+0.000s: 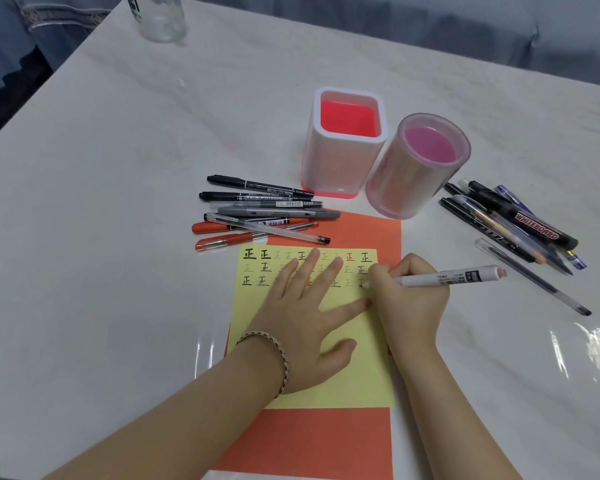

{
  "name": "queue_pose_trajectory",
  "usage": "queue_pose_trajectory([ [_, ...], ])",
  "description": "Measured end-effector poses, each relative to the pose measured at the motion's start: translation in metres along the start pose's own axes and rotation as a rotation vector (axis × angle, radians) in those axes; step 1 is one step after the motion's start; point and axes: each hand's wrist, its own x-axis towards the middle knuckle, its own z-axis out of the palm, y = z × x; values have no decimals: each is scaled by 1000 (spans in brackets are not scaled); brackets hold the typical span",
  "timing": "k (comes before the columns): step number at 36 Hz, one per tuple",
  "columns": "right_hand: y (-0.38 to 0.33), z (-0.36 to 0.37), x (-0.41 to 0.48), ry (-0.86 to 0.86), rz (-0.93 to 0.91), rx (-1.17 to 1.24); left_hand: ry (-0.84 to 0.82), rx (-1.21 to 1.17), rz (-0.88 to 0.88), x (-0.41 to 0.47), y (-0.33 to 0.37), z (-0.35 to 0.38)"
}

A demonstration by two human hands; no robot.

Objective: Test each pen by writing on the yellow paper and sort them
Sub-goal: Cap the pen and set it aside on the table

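the flat left hand (303,308) hides several written marks on the yellow paper sheet (357,372); the clear glass bottle (160,17) is cut off at the frame's top edge.

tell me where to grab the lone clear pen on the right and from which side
Pinch the clear pen mid-barrel from above. It lies flat and alone on the table, apart from the right pile, tip toward the near right, so a finger fits on each long side. The right hand is nearest.
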Motion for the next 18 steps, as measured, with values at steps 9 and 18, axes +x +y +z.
queue_pose_trajectory([
  [9, 0, -4, 3, 83, 32, 67, -20, -14, 2, 0, -1, -1],
  [18, -12, -46, 16, -121, 137, 171, -139, 7, -16, 0, 1, -9],
])
